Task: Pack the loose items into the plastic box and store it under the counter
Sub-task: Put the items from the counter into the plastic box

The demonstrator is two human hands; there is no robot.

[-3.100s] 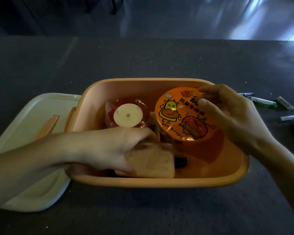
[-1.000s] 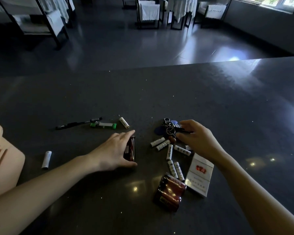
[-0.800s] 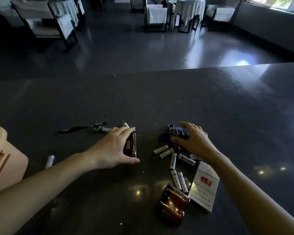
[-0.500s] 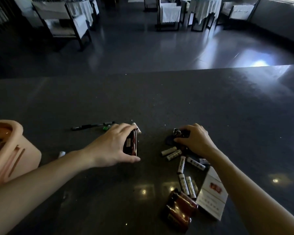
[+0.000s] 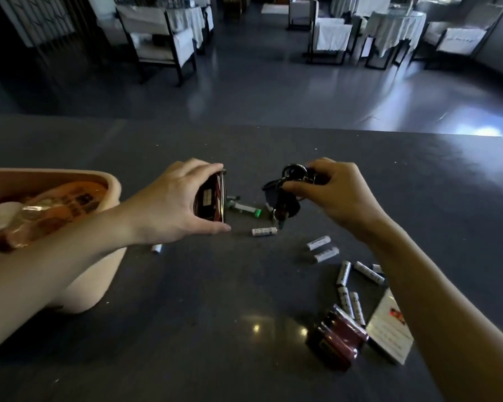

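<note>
My left hand [image 5: 172, 203] grips a small dark red flat case [image 5: 211, 200], held on edge above the counter. My right hand [image 5: 336, 192] holds a bunch of keys [image 5: 285, 198] by its ring, lifted off the surface with the keys dangling. The peach plastic box [image 5: 111, 187] stands at the left edge, partly hidden behind my left forearm, with an orange-lidded cup and other items inside. Several white batteries [image 5: 344, 272] lie loose on the dark counter under my right arm.
A pack of dark red batteries [image 5: 339, 338] and a white cigarette pack [image 5: 389, 329] lie at the lower right. A green-capped item [image 5: 244, 208] and one battery [image 5: 263, 231] sit between my hands. Beyond the counter's far edge are chairs and cloth-covered tables.
Both hands have risen off the counter, the left with the red case and the right with the keys. The view has swung left, so more of the box shows.
</note>
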